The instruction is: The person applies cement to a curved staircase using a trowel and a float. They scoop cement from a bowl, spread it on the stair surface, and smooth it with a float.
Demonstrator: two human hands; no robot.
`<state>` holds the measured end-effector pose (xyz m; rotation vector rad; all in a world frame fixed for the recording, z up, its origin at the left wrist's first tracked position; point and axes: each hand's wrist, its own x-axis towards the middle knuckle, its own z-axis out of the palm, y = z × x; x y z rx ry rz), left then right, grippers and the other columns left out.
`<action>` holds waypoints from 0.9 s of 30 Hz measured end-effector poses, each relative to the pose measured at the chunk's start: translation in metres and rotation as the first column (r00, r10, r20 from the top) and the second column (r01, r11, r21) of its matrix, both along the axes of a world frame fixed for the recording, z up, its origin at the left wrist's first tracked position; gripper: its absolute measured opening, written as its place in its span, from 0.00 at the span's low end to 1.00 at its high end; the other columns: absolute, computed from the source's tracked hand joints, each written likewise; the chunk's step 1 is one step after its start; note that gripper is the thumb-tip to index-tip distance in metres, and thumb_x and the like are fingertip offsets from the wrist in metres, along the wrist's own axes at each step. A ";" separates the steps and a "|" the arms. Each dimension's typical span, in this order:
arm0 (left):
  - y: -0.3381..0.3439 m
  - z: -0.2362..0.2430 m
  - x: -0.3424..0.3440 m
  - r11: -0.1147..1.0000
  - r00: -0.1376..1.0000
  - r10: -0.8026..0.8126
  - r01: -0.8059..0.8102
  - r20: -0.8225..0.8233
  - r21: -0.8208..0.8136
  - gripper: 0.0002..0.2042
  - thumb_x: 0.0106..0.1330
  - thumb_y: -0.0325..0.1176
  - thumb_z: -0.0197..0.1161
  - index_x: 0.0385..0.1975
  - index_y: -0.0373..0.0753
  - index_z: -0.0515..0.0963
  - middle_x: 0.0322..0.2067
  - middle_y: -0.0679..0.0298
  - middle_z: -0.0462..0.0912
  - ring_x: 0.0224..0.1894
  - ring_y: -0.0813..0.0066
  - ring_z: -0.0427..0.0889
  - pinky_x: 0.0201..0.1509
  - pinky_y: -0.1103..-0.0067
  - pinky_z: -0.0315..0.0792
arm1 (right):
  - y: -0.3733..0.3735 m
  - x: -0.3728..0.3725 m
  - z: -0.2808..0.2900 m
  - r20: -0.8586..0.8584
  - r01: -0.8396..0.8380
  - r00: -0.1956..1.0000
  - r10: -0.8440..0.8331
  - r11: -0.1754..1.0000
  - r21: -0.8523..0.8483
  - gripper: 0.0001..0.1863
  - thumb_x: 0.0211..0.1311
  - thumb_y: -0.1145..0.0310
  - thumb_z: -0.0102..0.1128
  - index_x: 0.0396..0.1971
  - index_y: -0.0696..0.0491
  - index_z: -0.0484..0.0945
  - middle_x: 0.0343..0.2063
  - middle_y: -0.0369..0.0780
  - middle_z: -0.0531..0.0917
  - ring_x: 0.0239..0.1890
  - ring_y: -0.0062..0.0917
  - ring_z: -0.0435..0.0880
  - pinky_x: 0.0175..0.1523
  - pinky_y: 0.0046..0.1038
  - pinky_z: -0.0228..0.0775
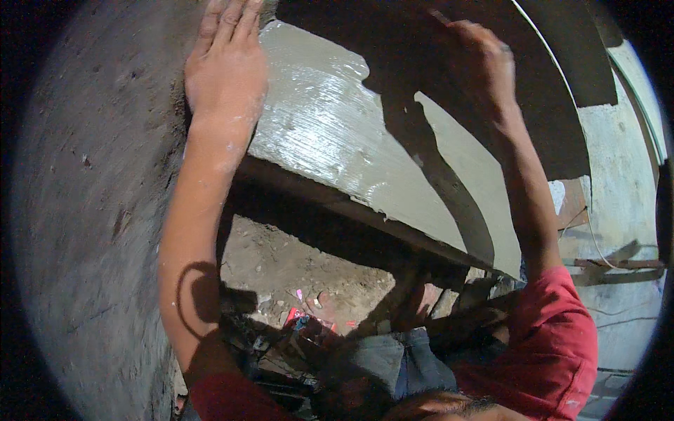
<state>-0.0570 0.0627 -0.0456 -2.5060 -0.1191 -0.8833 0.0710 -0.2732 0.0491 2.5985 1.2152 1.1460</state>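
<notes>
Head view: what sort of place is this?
Probably a construction site or unfinished building: a slab-like surface with a wet-looking grey coating, a rough bare wall, and littered dirt ground below.

2 grips (226, 70) (484, 59), 2 bare forearms (193, 231) (528, 182), 2 red sleeves (232, 401) (551, 337), 1 wet grey slab (316, 126).

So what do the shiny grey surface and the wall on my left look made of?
The shiny grey surface: probably wet cement or plaster, glossy with fine streaks. The wall on your left: perhaps cement or dried mud, matt and pitted.
</notes>
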 end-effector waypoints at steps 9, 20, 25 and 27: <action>-0.004 0.008 -0.006 0.998 0.998 0.034 -0.036 -0.050 -0.044 0.28 0.72 0.37 0.53 0.72 0.36 0.70 0.77 0.65 0.64 0.83 0.73 0.48 0.87 0.66 0.33 | -0.028 -0.005 0.010 0.208 0.143 0.966 -0.150 0.989 0.049 0.10 0.66 0.64 0.70 0.44 0.50 0.87 0.42 0.41 0.90 0.46 0.39 0.90 0.50 0.37 0.83; -0.009 0.020 -0.011 0.990 0.976 0.091 -0.109 -0.198 -0.085 0.29 0.72 0.39 0.56 0.73 0.40 0.70 0.79 0.73 0.59 0.84 0.77 0.43 0.87 0.65 0.32 | -0.074 -0.011 -0.027 -0.081 0.259 0.959 -0.272 0.955 -0.147 0.09 0.69 0.67 0.65 0.46 0.52 0.84 0.41 0.45 0.87 0.46 0.43 0.88 0.50 0.41 0.83; -0.012 0.023 -0.010 0.988 0.961 0.134 -0.150 -0.242 -0.048 0.30 0.74 0.42 0.55 0.75 0.42 0.67 0.81 0.74 0.55 0.84 0.75 0.40 0.86 0.62 0.30 | -0.106 -0.038 0.034 0.150 0.106 0.983 -0.110 0.994 0.030 0.19 0.58 0.68 0.70 0.51 0.50 0.83 0.45 0.42 0.88 0.47 0.40 0.88 0.53 0.37 0.83; -0.017 0.027 -0.009 0.984 0.953 0.148 -0.169 -0.266 -0.059 0.30 0.75 0.43 0.55 0.76 0.43 0.66 0.81 0.74 0.54 0.84 0.75 0.39 0.86 0.61 0.30 | -0.110 -0.046 0.030 0.067 0.074 0.995 -0.076 0.997 0.027 0.15 0.59 0.68 0.69 0.47 0.51 0.83 0.44 0.42 0.87 0.47 0.40 0.87 0.52 0.38 0.83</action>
